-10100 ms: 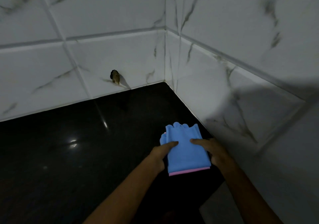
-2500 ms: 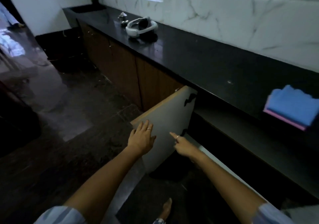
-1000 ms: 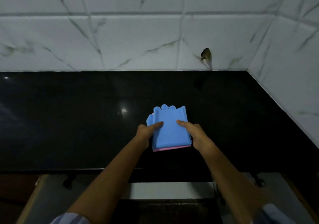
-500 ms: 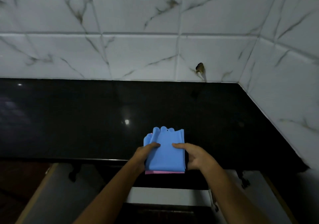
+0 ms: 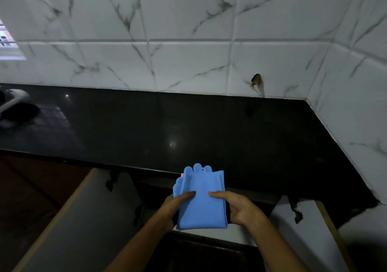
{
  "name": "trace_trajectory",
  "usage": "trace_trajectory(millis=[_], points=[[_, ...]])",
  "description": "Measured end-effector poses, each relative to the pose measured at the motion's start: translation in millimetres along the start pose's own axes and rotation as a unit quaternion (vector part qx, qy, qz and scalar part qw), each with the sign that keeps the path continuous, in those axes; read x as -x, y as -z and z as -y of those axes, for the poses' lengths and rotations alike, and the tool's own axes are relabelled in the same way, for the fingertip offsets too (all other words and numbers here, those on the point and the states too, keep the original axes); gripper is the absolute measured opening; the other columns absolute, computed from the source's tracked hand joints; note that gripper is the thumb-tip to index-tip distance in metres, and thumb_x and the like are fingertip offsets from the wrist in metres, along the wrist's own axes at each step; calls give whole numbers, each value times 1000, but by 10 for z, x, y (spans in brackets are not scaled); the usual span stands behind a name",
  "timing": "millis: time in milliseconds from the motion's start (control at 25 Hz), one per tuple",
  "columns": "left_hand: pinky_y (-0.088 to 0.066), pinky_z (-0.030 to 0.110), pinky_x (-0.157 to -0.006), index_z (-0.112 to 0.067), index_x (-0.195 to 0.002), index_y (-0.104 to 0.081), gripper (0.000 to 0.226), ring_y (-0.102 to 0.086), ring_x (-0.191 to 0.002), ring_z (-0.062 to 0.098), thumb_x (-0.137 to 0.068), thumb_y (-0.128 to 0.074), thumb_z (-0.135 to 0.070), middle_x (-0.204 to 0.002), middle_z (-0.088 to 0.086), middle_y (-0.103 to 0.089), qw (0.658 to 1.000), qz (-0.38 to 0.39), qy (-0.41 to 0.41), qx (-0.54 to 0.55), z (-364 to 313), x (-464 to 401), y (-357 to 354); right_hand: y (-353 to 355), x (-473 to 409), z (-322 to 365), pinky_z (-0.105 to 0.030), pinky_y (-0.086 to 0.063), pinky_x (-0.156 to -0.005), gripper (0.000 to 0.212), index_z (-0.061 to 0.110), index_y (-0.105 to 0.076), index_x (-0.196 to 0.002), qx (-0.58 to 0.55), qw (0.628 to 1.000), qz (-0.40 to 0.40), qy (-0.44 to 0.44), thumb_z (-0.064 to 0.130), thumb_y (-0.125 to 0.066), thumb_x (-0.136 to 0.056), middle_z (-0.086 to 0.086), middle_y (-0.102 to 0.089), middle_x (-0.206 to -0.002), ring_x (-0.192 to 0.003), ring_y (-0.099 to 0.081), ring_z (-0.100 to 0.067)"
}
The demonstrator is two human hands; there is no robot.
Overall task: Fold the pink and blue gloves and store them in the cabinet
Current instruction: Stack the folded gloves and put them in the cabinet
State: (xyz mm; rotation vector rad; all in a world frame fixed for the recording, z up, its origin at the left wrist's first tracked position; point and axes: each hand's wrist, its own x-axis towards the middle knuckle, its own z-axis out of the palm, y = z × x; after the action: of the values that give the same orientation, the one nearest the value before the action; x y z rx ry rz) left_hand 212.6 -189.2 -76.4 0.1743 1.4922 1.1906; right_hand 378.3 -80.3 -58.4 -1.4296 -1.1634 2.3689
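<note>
Both hands closed on the folded gloves (image 5: 201, 200), held in the air just off the front edge of the black bench (image 5: 209, 129), above the open cabinet. Left hand (image 5: 174, 205) at the stack's left side, thumb on top of the blue layer, fingers hidden beneath; grip tight on the fold. Right hand (image 5: 238, 206) at the right side, thumb likewise on top, fingers curled under. Blue glove uppermost, fingertips pointing away toward the wall; only a sliver of pink (image 5: 182, 175) peeking out at the upper left edge. Stack flat, roughly level, not touching the bench.

Below, two cabinet doors swung open: left door (image 5: 88, 219) wide and pale, right door (image 5: 307, 225) beside the right forearm. Dark hinges (image 5: 296, 211) visible on the inner faces. Cabinet interior dark, contents impossible to tell.

Behind the bench, white marble-patterned tiles (image 5: 188, 62), with a small dark hole (image 5: 256, 79) near the corner. At far left on the bench, a blurred white and black object (image 5: 14, 106).
</note>
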Motion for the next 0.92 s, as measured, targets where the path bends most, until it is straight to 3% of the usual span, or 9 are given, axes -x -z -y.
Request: trace_trajectory(millis=[120, 200, 360, 480, 640, 720, 800, 920], points=[[-57, 31, -53, -10, -106, -65, 50, -74, -75, 27, -61, -85, -20, -86, 13, -77, 1000, -18, 9, 21, 339, 33, 74, 35, -102, -317, -46, -54, -85, 49, 9, -67, -105, 2, 999, -6, -34, 12, -85, -59, -17, -71, -106, -101, -65, -33], [-56, 29, -49, -13, -105, -66, 49, -75, -68, 24, -59, -85, -17, -79, 10, -78, 999, -24, 15, 37, 603, 1, 159, 61, -227, -587, -45, -54, -84, 44, 2, -68, -107, -20, 998, 1, -65, 5, -80, -65, -20, -73, -102, -96, -67, -35], [-59, 31, -59, -26, -102, -70, 47, -74, -84, 25, -59, -86, -13, -95, 7, -77, 996, -1, 33, 84, 1133, -137, 325, 117, -513, -1169, -39, -55, -69, 41, 2, -68, -106, -51, 992, 17, -117, 5, -76, -66, -19, -76, -91, -84, -69, -34], [-59, 40, -73, -15, -111, -68, 58, -71, -95, 32, -58, -89, -19, -105, 14, -74, 995, -23, 64, 72, 1382, -471, 485, 111, -918, -1515, -37, -54, -65, 40, 2, -68, -107, -76, 989, -2, -124, 11, -73, -68, -18, -76, -86, -81, -69, -33], [-58, 52, -79, -11, -115, -64, 64, -70, -95, 36, -57, -89, -19, -109, 17, -71, 997, -56, 42, 45, 1515, -1217, 699, 101, -1603, -1719, -32, -56, -61, 38, 11, -71, -103, -104, 991, -30, -83, 17, -75, -65, -13, -77, -87, -77, -72, -28], [-61, 43, -67, -13, -111, -66, 51, -73, -85, 30, -64, -85, -15, -99, 13, -75, 997, -56, 26, 44, 1543, -1568, 721, 155, -1911, -1725, -30, -57, -57, 30, 13, -71, -103, -110, 992, -35, -51, 14, -71, -73, -11, -77, -85, -72, -73, -25], [-59, 33, -57, -11, -108, -67, 41, -75, -74, 24, -69, -80, -11, -88, 10, -78, 998, -38, 20, 48, 1565, -1894, 724, 225, -2198, -1709, -32, -59, -63, 32, 12, -70, -107, -95, 994, -56, -8, 11, -69, -76, -11, -76, -92, -79, -72, -26], [-61, 38, -71, -9, -119, -63, 47, -73, -88, 27, -74, -76, -9, -106, 14, -74, 999, -8, 2, 46, 1565, -2370, 722, 300, -2565, -1614, -42, -56, -81, 30, 11, -69, -107, -60, 993, -85, 49, 8, -68, -77, -14, -71, -104, -91, -68, -32]])
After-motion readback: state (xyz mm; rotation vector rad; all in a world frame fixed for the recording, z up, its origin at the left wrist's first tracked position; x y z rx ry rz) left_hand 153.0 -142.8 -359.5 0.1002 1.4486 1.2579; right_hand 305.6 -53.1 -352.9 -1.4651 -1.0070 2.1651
